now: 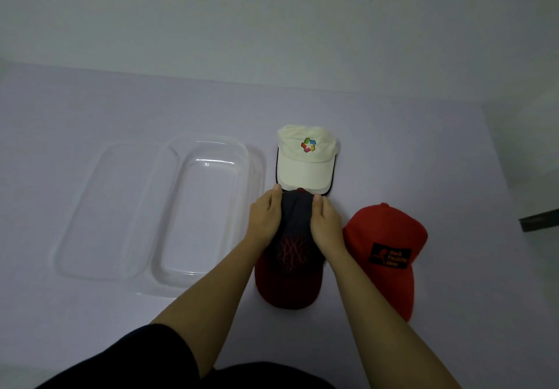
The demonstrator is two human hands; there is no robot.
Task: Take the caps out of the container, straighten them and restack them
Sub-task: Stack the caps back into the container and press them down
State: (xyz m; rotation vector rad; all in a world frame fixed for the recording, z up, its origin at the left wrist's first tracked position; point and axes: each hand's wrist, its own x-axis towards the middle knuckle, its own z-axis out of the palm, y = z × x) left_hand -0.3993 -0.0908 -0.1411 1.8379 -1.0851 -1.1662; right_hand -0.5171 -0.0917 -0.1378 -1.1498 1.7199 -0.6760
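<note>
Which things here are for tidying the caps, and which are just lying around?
For the job:
clear container
white cap
red cap
dark cap with the red brim, gripped by the left hand and the right hand

Just lying about:
clear lid, lying against the container's left side
dark thing at the far right of the view, too cut off to name

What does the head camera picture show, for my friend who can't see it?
A left hand and a right hand hold the sides of a dark cap with a red brim on a pale table. A white cap lies beyond it, a red cap to its right, and a clear container to its left.
</note>
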